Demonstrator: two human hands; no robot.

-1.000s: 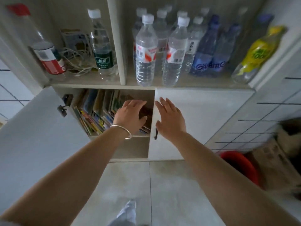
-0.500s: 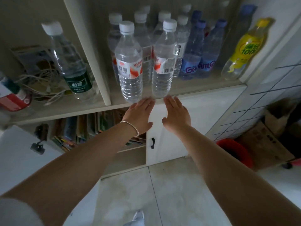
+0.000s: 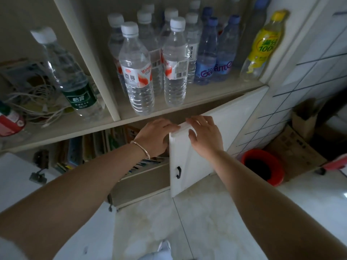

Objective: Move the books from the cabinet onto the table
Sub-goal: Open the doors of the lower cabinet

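Observation:
Several colourful books (image 3: 88, 147) stand upright in the lower cabinet compartment, under the shelf of bottles. The left door (image 3: 16, 184) is swung wide open. The right door (image 3: 189, 162), white with a black handle (image 3: 178, 172), stands ajar. My left hand (image 3: 154, 136), with a bracelet on the wrist, curls its fingers round the door's top left corner and hides some of the books. My right hand (image 3: 205, 135) grips the door's top edge, fingers over the top and thumb on the front face.
Several water bottles (image 3: 139, 72) and a yellow drink bottle (image 3: 262, 45) stand on the shelf above. A green-labelled bottle (image 3: 75, 87) and tangled cables (image 3: 33, 102) sit to the left. A red bucket (image 3: 262, 167) and cardboard boxes (image 3: 298, 145) stand on the floor at right.
Both hands moved from in front of the shelf edge onto the right door's top edge. The right door, closed before, now stands ajar. The camera moved closer.

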